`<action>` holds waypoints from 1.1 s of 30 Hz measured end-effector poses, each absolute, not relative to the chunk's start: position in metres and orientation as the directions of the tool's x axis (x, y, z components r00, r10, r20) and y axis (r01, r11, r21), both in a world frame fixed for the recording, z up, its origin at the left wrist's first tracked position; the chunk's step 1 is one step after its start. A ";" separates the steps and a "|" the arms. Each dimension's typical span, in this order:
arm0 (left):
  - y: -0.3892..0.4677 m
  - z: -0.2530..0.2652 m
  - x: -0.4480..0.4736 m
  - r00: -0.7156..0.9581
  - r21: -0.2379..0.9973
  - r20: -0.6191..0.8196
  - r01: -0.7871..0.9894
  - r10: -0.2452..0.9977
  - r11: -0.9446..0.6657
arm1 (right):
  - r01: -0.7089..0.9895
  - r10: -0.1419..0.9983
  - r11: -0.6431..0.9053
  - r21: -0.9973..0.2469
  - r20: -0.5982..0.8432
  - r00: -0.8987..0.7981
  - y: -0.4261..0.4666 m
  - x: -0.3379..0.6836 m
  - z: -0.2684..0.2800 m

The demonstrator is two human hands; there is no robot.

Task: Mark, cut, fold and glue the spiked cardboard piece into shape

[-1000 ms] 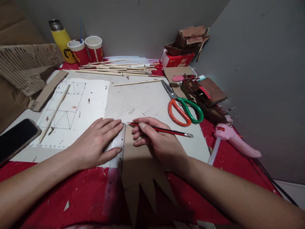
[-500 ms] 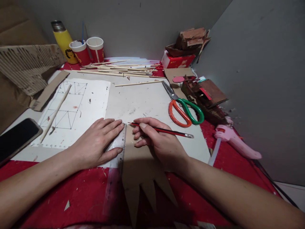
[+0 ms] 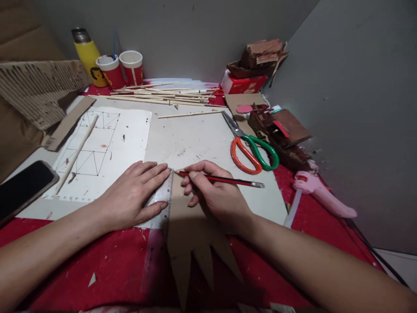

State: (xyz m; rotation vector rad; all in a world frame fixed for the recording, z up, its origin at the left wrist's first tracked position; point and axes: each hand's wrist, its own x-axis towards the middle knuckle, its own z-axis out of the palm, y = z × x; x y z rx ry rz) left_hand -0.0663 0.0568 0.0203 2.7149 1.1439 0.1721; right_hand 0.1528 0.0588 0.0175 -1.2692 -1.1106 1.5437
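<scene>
Flat on a clear plastic ruler lies my left hand, its fingers stretched out and pressing down. The ruler runs along the left edge of a piece of brown cardboard whose near end is cut into long points. My right hand pinches a red and black pencil between thumb and fingers. The pencil's tip is by the ruler's far end, at the cardboard's upper left corner; whether it touches the cardboard I cannot tell.
Scissors with orange and green handles lie beyond my right hand. A pink glue gun rests at the right. Drawn paper with a stick and a phone are at the left. Thin wooden sticks lie at the back.
The pencil tip has shifted very slightly down, toward me, and my right hand's fingers have moved a little with it. My left hand and the ruler stay in place.
</scene>
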 end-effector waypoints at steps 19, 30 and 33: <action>0.058 0.021 -0.066 0.695 0.217 0.012 0.700 0.719 -0.680 | -0.094 0.957 -0.268 -0.959 -0.253 -0.145 0.060 0.154 0.017; 0.059 0.022 -0.067 0.702 0.224 0.016 0.692 0.712 -0.687 | -0.088 0.953 -0.280 -0.956 -0.266 -0.147 0.060 0.155 0.018; 0.059 0.022 -0.067 0.699 0.229 0.021 0.692 0.714 -0.684 | -0.097 0.953 -0.282 -0.954 -0.267 -0.146 0.060 0.154 0.018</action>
